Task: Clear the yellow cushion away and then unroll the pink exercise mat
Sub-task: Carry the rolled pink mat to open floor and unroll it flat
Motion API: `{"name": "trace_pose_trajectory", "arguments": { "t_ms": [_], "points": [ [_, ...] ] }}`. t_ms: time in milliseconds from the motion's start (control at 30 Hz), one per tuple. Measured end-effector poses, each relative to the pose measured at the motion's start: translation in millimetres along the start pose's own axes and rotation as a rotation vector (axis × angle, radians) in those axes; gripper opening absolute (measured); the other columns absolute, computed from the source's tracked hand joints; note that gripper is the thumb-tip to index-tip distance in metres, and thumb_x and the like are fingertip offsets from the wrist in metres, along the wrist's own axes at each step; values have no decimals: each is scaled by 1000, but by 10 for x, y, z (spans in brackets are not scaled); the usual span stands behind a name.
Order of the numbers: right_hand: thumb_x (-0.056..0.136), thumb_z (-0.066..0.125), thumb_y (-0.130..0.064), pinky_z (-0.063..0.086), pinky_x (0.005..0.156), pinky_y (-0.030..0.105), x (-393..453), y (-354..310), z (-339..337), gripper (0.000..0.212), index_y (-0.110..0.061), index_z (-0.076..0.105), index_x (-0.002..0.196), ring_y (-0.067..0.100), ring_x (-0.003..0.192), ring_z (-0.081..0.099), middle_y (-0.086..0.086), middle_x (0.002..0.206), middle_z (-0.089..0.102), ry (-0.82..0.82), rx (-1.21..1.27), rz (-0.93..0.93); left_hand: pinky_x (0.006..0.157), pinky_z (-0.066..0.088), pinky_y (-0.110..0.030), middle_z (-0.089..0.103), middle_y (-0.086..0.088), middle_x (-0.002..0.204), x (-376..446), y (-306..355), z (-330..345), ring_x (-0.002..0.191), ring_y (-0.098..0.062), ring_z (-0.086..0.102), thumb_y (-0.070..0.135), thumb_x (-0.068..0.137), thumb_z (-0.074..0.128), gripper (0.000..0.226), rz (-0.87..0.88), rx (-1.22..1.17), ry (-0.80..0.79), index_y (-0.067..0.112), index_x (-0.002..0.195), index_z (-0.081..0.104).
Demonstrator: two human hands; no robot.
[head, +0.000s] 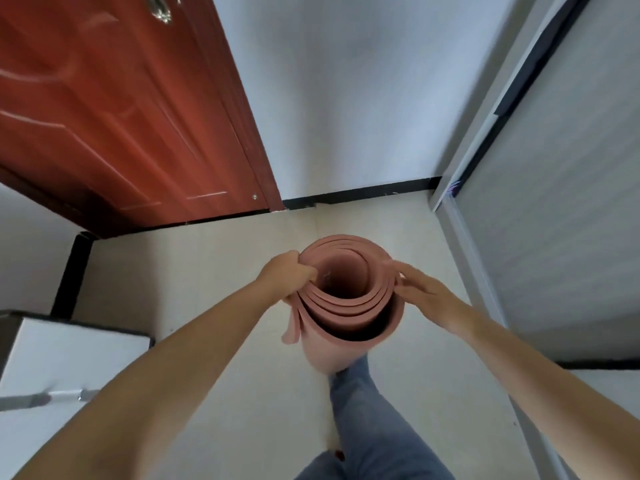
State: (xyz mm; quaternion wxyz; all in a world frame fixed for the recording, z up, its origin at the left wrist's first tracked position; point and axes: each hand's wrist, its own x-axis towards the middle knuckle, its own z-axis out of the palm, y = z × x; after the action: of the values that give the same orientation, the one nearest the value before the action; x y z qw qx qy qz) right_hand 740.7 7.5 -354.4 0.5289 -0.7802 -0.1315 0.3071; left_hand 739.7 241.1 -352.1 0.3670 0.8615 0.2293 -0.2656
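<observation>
Two bare forearms reach forward from the bottom corners of the head view, and between them one leg in blue jeans [367,420] steps out over the pale floor [214,292]. Further out, one pink exercise mat [349,299] stands rolled and upright, seen end-on from above so that its spiral of layers and hollow centre face the camera; its lower end is hidden behind the roll itself, near the jeans knee. The left hand [284,275] is closed on the roll's left rim, fingers curled over the edge and pinching the outer layers, with a loose flap of mat hanging just below that grip. The right hand [422,292] lies flatter against the right side of the roll, fingers extended and touching the outer wrap rather than clenched around it. So the mat sits between the two hands, held at its top end. To the left, one white cabinet [59,358] with a metal handle stands low in view. Beyond are one red-brown door [121,105] with a metal handle at its top edge, a white wall [346,98] with black skirting, and a grey panel [554,202] on the right. No writing or labels can be read anywhere
</observation>
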Motion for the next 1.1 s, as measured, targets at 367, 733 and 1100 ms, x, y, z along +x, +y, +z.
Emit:
{"name": "trace_pose_trajectory", "arguments": {
  "t_ms": [367,733,1100],
  "points": [
    [73,73,-21,36,106,27,1610,148,-80,75,-15,35,137,32,131,34,14,149,16,109,-480,106,55,53,-29,52,-8,107,1736,449,-461,91,-25,55,5,80,50,29,-115,-129,-233,15,105,42],
    [61,80,-21,45,80,24,3060,110,283,37,-9,59,89,39,101,53,24,130,41,538,-396,340,50,47,-26,54,-3,91,3506,792,-1145,75,-18,55,5,78,55,47,-11,153,-524,13,123,43],
    [52,85,-30,31,56,16,3763,759,-22,38,-27,48,62,11,69,43,-5,76,46,536,-50,639,110,26,-34,28,8,152,4908,795,-1118,138,-13,27,56,90,31,61,170,387,-1022,31,144,22]
  ]
}}
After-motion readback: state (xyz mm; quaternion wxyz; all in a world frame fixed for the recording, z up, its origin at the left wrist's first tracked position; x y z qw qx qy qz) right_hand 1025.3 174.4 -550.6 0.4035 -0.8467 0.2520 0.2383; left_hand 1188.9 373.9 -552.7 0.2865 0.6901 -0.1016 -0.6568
